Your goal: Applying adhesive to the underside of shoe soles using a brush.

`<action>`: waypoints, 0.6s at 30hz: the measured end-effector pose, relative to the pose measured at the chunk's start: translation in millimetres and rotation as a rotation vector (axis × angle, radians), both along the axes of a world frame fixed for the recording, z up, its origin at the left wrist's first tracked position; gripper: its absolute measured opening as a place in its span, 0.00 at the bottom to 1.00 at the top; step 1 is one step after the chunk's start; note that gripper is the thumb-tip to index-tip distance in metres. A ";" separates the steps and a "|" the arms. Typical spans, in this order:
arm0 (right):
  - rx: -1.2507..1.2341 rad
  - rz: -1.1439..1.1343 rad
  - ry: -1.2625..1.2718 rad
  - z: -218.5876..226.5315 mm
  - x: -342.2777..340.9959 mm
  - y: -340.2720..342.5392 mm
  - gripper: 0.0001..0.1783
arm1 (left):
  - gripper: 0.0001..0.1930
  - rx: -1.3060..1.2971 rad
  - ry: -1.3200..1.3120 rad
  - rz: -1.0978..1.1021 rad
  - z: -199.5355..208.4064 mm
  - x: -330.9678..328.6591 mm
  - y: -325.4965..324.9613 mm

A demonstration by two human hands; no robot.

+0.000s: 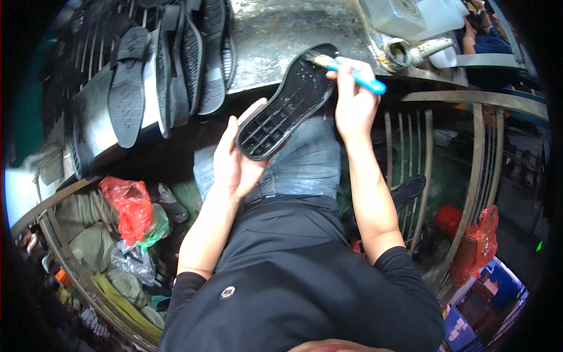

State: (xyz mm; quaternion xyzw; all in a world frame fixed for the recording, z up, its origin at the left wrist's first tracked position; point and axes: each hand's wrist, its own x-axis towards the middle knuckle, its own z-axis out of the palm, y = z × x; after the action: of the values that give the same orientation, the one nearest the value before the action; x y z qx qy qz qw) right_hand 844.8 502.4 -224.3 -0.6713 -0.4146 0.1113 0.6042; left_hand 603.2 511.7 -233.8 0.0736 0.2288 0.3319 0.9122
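A black shoe sole [293, 100] is held tilted above my lap, its hollow, ribbed inner side facing up. My left hand [237, 161] grips it by the heel end, fingers passing underneath. In my right hand [356, 97] is a paintbrush [366, 83] with a blue handle. Its bristles touch the inside of the sole close to the toe end. Wet-looking shiny specks dot the sole's inner surface. The toe end lies over the near edge of the worn metal worktable [275, 35].
Several black soles [129, 88] stand and lean at the table's left. A stained pot [397, 51] and translucent plastic containers [399, 17] sit at the back right. Metal railings [478, 152] flank me. Red plastic bags [130, 205] and grey cloth lie at lower left.
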 end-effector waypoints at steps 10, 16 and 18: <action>0.112 0.534 -0.353 25.6 -97.7 -58.4 0.18 | 0.33 -0.163 -0.421 0.027 -26.1 -7.7 4.7; -0.083 0.645 -0.053 77.1 -22.6 -23.5 0.03 | 0.34 0.089 -0.020 -0.020 6.4 -10.0 13.3; -0.033 0.340 0.054 82.4 -19.6 -10.5 0.05 | 0.35 0.212 0.111 0.049 23.7 -5.6 20.9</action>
State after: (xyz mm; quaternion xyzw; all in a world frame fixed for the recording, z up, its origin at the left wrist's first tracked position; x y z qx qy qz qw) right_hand 825.2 491.9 -141.9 -0.5979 -0.5039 0.2366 0.5767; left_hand 597.6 532.5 -210.2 0.1822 0.2445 0.3717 0.8769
